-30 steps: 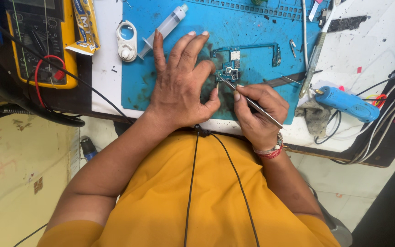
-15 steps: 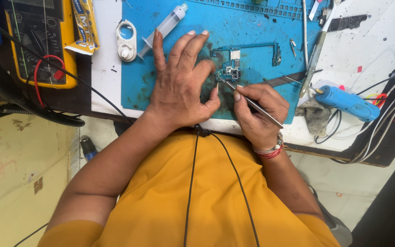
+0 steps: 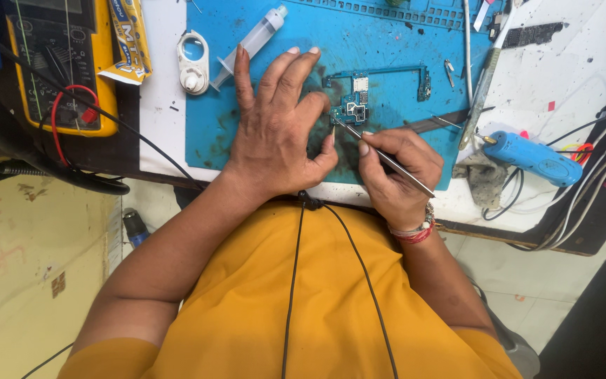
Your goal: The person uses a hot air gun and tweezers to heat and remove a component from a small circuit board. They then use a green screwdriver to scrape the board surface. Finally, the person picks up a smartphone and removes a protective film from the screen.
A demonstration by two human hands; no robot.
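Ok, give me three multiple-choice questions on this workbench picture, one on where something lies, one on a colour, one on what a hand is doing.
1. Where does the syringe lie?
A. on the blue mat, beyond the left hand
B. on the floor
C. on the yellow meter

2. What colour is the meter at far left?
A. white
B. yellow
C. green

3. What is the right hand doing?
A. resting open and empty
B. gripping the syringe
C. holding tweezers to the circuit board

Answers: 1 A, it lies on the mat past the fingertips; 2 B, its casing is yellow; 3 C, the tip meets the board.
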